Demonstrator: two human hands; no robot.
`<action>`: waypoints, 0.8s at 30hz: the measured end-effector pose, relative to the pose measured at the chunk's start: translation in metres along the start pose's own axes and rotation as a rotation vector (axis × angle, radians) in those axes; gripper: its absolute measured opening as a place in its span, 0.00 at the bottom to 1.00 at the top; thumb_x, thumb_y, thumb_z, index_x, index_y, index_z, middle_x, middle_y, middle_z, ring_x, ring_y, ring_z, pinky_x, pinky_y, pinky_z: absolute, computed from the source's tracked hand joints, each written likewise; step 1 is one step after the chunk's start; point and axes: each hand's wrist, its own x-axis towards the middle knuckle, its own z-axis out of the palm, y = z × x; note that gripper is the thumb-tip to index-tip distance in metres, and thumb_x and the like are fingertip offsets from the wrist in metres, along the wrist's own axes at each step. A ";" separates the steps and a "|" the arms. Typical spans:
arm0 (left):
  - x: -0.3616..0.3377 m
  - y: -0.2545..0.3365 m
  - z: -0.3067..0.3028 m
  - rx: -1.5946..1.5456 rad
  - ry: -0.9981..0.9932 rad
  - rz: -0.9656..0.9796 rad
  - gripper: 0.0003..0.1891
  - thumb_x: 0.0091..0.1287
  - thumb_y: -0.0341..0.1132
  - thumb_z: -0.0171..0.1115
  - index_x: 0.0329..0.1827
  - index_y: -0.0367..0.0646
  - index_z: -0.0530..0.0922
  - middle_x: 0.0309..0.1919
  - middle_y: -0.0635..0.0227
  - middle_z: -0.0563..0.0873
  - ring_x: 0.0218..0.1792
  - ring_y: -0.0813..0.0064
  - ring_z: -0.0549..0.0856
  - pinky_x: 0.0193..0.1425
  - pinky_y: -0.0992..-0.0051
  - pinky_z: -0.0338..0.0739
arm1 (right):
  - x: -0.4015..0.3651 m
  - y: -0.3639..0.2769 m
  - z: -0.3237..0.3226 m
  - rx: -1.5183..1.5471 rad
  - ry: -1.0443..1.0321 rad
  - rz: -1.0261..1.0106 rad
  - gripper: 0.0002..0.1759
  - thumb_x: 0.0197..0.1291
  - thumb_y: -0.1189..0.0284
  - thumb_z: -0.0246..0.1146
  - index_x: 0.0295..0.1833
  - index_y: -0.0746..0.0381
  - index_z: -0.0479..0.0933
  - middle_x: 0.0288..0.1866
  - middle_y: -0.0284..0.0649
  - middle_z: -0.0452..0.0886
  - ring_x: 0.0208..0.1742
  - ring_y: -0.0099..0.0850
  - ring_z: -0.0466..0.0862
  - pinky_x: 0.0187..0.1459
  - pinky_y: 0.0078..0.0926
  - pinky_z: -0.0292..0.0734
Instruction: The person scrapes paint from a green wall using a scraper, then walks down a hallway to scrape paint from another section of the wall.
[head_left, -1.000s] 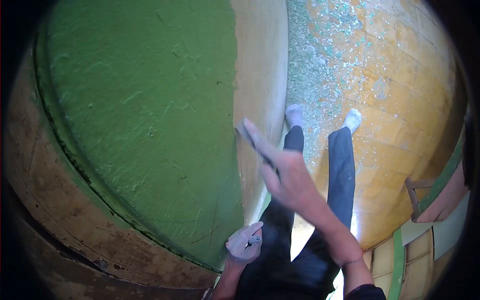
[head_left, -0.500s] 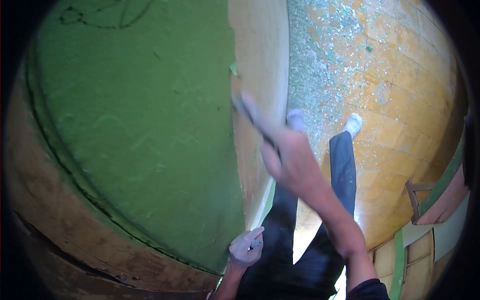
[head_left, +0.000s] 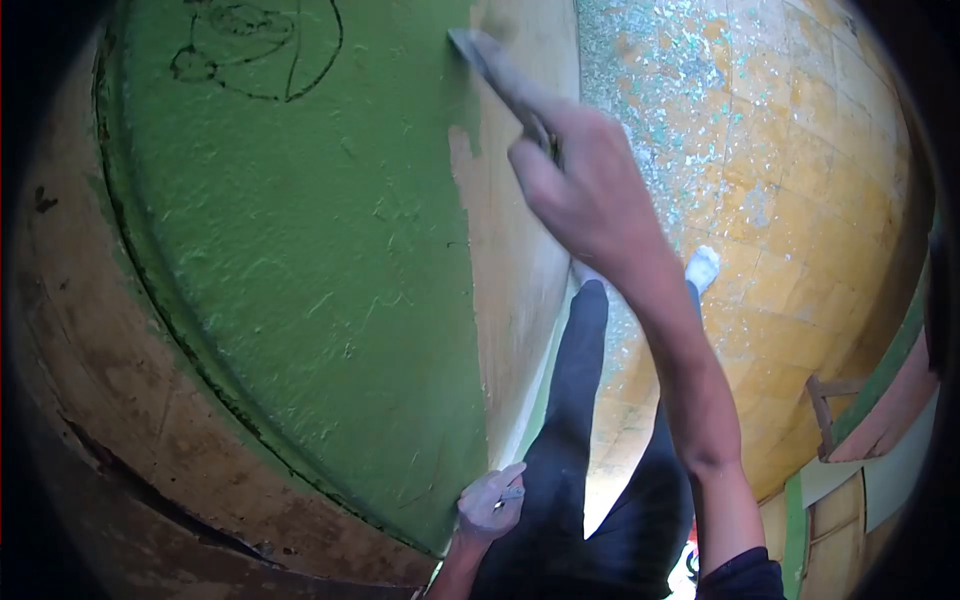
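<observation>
My right hand (head_left: 600, 190) is closed round a scraper (head_left: 463, 42), index finger stretched along it. The thin blade tip meets the green painted wall (head_left: 320, 230) near the upper edge of the paint, beside a bare beige strip (head_left: 510, 210). Much of the tool is covered by the fingers. Low in the view, my dust-whitened left hand (head_left: 488, 508) is closed close to the wall and my thigh. A small grey piece (head_left: 511, 493) shows between its fingers; its kind cannot be made out.
Pale and green paint flakes (head_left: 640, 75) cover the yellow tiled floor (head_left: 800, 220) along the wall. My feet (head_left: 703, 268) stand among them. A wooden frame (head_left: 825, 415) is at the right. Black line drawing (head_left: 285, 98) marks the wall at upper left.
My right hand has moved up and away along the wall with the scraper. The view has shifted, showing more of the black drawing. My left hand has stayed nearly still.
</observation>
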 end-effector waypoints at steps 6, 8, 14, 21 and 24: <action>0.004 0.001 -0.004 0.021 -0.002 0.025 0.12 0.62 0.20 0.70 0.50 0.33 0.85 0.28 0.58 0.87 0.23 0.64 0.85 0.29 0.70 0.81 | -0.045 0.007 0.013 0.030 -0.134 0.061 0.41 0.55 0.85 0.49 0.79 0.60 0.66 0.65 0.57 0.79 0.58 0.57 0.83 0.62 0.43 0.79; 0.003 0.001 -0.001 0.026 0.005 0.012 0.13 0.62 0.19 0.70 0.49 0.33 0.85 0.28 0.58 0.87 0.23 0.64 0.85 0.29 0.70 0.81 | -0.024 0.003 0.000 0.045 -0.162 0.130 0.42 0.54 0.85 0.48 0.80 0.58 0.65 0.64 0.59 0.79 0.58 0.58 0.83 0.62 0.44 0.78; 0.005 0.005 -0.003 0.023 0.026 0.023 0.13 0.61 0.19 0.70 0.49 0.34 0.86 0.28 0.58 0.88 0.24 0.63 0.87 0.30 0.69 0.81 | -0.027 0.014 0.018 -0.007 0.044 -0.096 0.41 0.55 0.84 0.51 0.79 0.55 0.67 0.55 0.62 0.82 0.46 0.60 0.85 0.52 0.48 0.80; 0.005 0.009 -0.004 0.040 0.001 -0.042 0.13 0.61 0.19 0.70 0.49 0.33 0.86 0.32 0.55 0.90 0.28 0.61 0.89 0.34 0.70 0.83 | -0.030 0.004 0.016 0.122 0.003 -0.026 0.42 0.55 0.83 0.50 0.79 0.52 0.67 0.62 0.57 0.81 0.47 0.53 0.84 0.53 0.43 0.80; 0.004 0.008 -0.005 0.028 -0.006 -0.061 0.13 0.61 0.20 0.70 0.49 0.34 0.87 0.33 0.55 0.90 0.27 0.62 0.89 0.33 0.70 0.83 | -0.002 0.016 0.002 0.027 0.027 -0.035 0.44 0.52 0.82 0.49 0.80 0.49 0.67 0.60 0.56 0.82 0.33 0.45 0.87 0.43 0.37 0.81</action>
